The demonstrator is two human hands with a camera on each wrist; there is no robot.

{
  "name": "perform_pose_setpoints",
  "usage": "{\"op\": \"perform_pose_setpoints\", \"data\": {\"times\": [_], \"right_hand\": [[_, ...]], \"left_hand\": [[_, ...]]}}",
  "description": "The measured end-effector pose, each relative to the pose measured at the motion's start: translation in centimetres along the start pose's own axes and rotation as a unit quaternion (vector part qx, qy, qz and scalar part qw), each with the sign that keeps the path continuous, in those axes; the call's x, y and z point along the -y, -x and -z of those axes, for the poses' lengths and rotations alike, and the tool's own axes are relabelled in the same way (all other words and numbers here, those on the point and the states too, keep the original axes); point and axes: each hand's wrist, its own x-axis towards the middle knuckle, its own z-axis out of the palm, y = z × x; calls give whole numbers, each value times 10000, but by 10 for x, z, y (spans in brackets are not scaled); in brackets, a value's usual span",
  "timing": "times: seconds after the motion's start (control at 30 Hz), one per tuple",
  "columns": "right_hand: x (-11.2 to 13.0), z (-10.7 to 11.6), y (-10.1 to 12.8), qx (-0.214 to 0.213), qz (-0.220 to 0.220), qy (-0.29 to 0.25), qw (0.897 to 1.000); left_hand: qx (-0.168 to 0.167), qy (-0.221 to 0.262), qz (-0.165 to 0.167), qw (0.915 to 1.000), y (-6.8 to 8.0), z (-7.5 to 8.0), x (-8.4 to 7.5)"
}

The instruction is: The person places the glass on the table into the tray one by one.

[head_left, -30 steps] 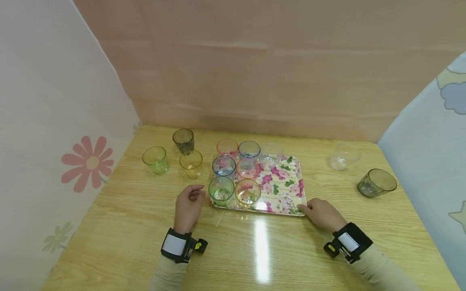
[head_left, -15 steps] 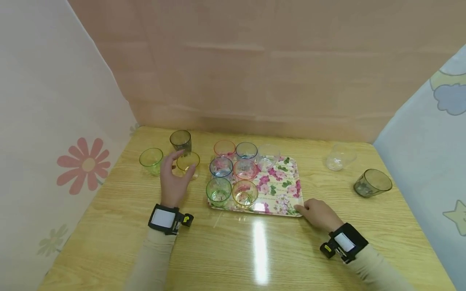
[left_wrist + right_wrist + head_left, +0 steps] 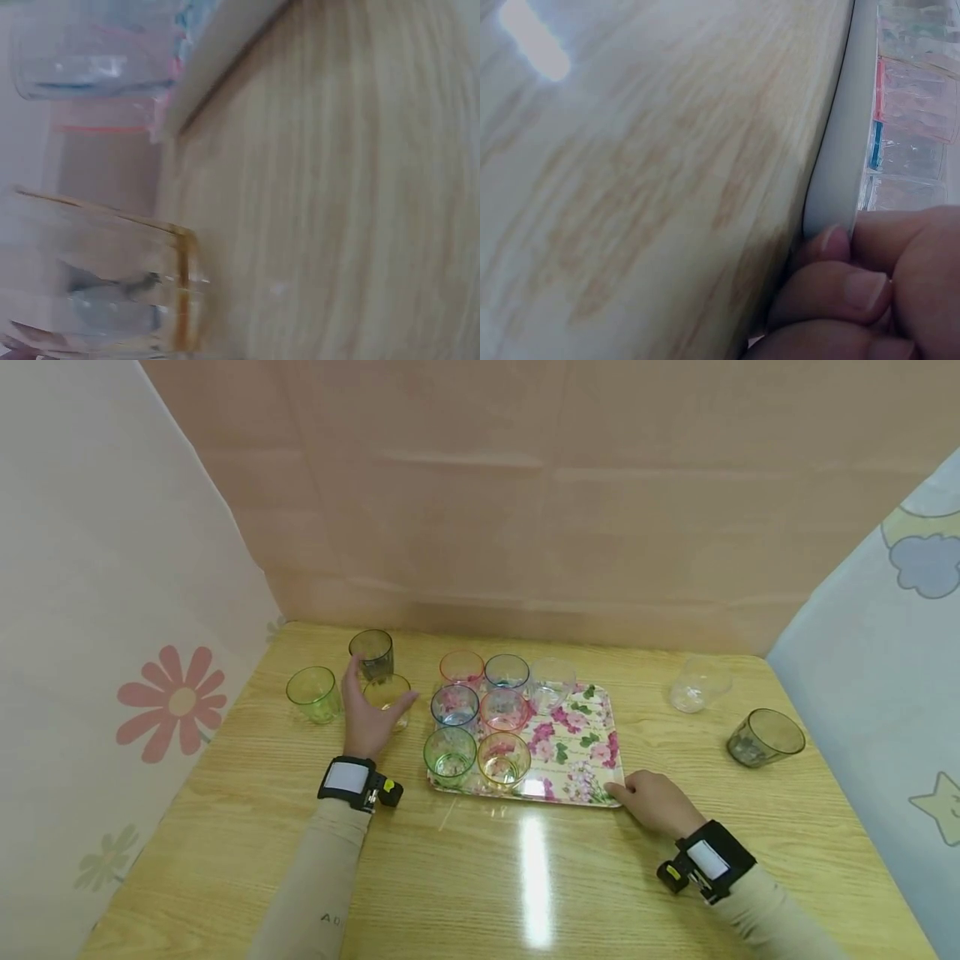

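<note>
My left hand (image 3: 367,714) reaches over the left side of the table, thumb and forefinger spread wide on either side of a yellow glass (image 3: 390,688). In the left wrist view this glass (image 3: 182,292) stands on the wood, a bit of finger showing at the lower left. My right hand (image 3: 660,802) pinches the near right corner of a floral tray (image 3: 573,760); the right wrist view has its fingers (image 3: 832,292) curled at the pale rim. On the tray's left part stand a green glass (image 3: 450,753), a yellow-rimmed glass (image 3: 504,760) and several red, blue and clear ones.
Left of the tray stand a green glass (image 3: 313,697) and a dark grey glass (image 3: 372,653). To its right, a clear glass (image 3: 697,687) and another grey glass (image 3: 765,739) stand on the wooden table (image 3: 450,877). Curtains close the back and sides.
My left hand has moved from beside the tray's near left corner away to the left, its fingers spreading around the yellow glass. The right hand keeps its grip on the tray.
</note>
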Motion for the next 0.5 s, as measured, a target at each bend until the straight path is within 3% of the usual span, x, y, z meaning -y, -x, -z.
{"op": "perform_pose_setpoints", "data": {"times": [0.2,0.5], "right_hand": [[1,1,0,17,-36,-36,10000],[0,0,0,-20,-19,-29,10000]], "left_hand": [[35,18,471,9989,-1,-3,8],[-138,138,355,9992,-4,-8,21]]}}
